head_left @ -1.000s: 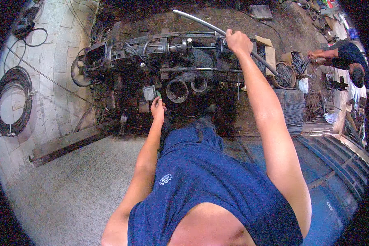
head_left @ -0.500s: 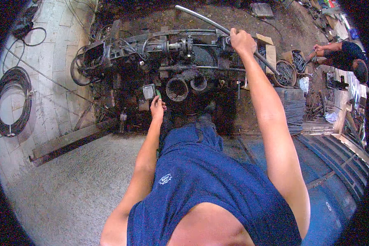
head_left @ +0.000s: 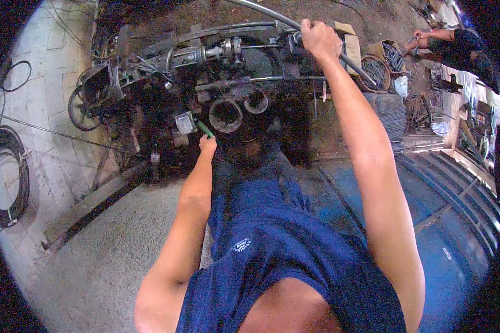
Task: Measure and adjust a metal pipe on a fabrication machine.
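Note:
Toward the top of the view, my right hand (head_left: 322,40) is closed round a long grey metal bar (head_left: 353,65), which slants across a dark, greasy machine (head_left: 211,54). My left hand (head_left: 207,144) reaches down on the machine's near left side, its fingers closed on the lower end of a green handle (head_left: 205,130). Whether that handle is fixed to the machine cannot be made out. Just left of it sits a small pale grey box (head_left: 184,123). Two round, open metal mouths, a larger one (head_left: 226,115) and a smaller one (head_left: 255,102), face me to the right of the handle.
Another person (head_left: 453,47) crouches at the upper right beside a round basket (head_left: 375,72) of metal pieces. Nearer lies a stack of thin rods (head_left: 386,114). A cable coil (head_left: 8,177) rests at the left, with a beam (head_left: 94,205) on the floor and a bottle (head_left: 155,161).
The whole view has shifted, so the machine appears farther left and slightly higher. More of the green handle shows above my left hand. My right hand stays on the bar.

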{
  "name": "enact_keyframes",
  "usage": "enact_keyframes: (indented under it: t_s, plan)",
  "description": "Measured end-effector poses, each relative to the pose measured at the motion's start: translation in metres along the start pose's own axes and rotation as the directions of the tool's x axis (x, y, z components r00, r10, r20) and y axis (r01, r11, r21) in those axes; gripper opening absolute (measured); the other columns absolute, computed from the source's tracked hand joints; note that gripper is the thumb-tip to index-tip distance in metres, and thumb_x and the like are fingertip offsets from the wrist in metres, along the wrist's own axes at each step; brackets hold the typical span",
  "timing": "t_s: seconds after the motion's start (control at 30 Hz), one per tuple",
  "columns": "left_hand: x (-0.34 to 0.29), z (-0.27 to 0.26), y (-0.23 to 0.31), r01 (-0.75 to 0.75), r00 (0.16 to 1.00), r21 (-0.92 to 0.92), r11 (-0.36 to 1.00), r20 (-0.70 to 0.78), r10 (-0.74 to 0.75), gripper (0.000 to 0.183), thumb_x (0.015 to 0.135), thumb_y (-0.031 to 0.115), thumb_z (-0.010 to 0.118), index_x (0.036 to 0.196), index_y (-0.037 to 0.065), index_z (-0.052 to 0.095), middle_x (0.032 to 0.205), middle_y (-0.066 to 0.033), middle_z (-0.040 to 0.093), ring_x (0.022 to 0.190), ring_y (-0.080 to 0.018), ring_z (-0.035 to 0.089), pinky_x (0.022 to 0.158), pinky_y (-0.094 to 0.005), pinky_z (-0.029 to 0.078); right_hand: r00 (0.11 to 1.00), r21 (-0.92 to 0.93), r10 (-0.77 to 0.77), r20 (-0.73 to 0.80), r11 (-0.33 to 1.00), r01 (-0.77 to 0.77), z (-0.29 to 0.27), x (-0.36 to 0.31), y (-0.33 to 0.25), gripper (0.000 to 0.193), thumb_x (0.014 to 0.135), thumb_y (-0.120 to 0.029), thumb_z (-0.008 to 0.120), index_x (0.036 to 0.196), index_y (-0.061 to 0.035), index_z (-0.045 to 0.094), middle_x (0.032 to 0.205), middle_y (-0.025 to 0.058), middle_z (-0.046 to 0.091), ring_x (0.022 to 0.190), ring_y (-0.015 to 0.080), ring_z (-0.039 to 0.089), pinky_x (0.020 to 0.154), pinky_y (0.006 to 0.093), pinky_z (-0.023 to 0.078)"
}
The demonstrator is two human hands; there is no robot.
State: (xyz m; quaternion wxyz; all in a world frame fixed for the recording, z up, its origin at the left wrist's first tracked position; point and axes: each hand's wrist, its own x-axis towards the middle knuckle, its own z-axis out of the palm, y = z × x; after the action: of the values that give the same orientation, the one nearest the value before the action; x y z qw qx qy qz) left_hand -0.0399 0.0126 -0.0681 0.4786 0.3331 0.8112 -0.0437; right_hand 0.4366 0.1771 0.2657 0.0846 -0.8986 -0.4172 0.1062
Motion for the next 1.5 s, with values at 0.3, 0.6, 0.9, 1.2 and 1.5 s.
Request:
enact_keyframes:
  t_s: [0.3, 0.6, 0.9, 1.2, 1.5]
  plan:
    - [-0.060, -0.005, 0.027, -0.047, 0.991, -0.105, 0.993, 0.117, 0.059, 0.049, 0.086, 0.024, 0.066, 0.127, 0.004, 0.049, 0.104, -0.0106, 0.060, 0.091, -0.0226, 0.061, 0.072, -0.0349, 0.050, 0.998, -0.066, 0.049, 0.028, 0.997, -0.047, 0.008, 0.007, 0.019, 0.066, 0.091, -0.055, 0.033, 0.099, -0.0013, 0.070, 0.098, 0.0254, 0.067, 0.097, 0.0399, 0.065, 0.086, 0.0482, 0.050]
    - [-0.083, -0.019, 0.024, -0.027, 0.991, -0.426, 0.904, 0.104, 0.079, 0.054, 0.088, 0.025, 0.065, 0.135, 0.009, 0.045, 0.096, -0.0019, 0.058, 0.083, -0.0139, 0.058, 0.062, -0.0319, 0.049, 0.963, 0.004, -0.248, 0.109, 0.969, 0.249, -0.011, -0.006, 0.026, 0.080, 0.090, -0.069, 0.029, 0.096, 0.0007, 0.068, 0.093, 0.0270, 0.067, 0.092, 0.0417, 0.065, 0.082, 0.0514, 0.051]
    - [-0.129, -0.002, 0.008, -0.233, 0.940, -0.069, 0.970, -0.272, 0.207, 0.059, 0.087, 0.025, 0.065, 0.136, 0.001, 0.042, 0.131, -0.0209, 0.052, 0.120, -0.0329, 0.052, 0.100, -0.0390, 0.041, 0.931, 0.109, -0.320, 0.174, 0.946, 0.305, -0.030, 0.007, 0.061, 0.084, 0.091, -0.068, 0.030, 0.111, 0.0106, 0.050, 0.094, 0.0322, 0.064, 0.093, 0.0455, 0.063, 0.081, 0.0526, 0.051]
    - [-0.211, -0.030, 0.190, -0.807, 0.376, 0.306, 0.505, -0.393, 0.839, 0.040, 0.088, 0.015, 0.059, 0.123, -0.003, 0.053, 0.121, -0.0204, 0.056, 0.114, -0.0358, 0.052, 0.099, -0.0405, 0.040, 0.667, -0.036, -0.486, -0.565, 0.822, 0.568, -0.038, -0.026, 0.121, 0.042, 0.088, -0.038, 0.060, 0.110, -0.0025, 0.055, 0.097, 0.0174, 0.059, 0.087, 0.0378, 0.059, 0.077, 0.0441, 0.047]
    - [-0.262, -0.056, 0.492, -0.679, -0.314, 0.682, -0.272, 0.066, 0.947, 0.062, 0.077, 0.024, 0.071, 0.133, 0.008, 0.048, 0.124, -0.0171, 0.053, 0.119, -0.0348, 0.049, 0.103, -0.0424, 0.039, 0.839, 0.623, 0.200, 0.506, -0.758, -0.195, -0.039, -0.048, 0.192, 0.037, 0.088, -0.043, 0.056, 0.095, -0.0058, 0.053, 0.085, 0.0097, 0.055, 0.085, 0.0262, 0.057, 0.081, 0.0433, 0.046]
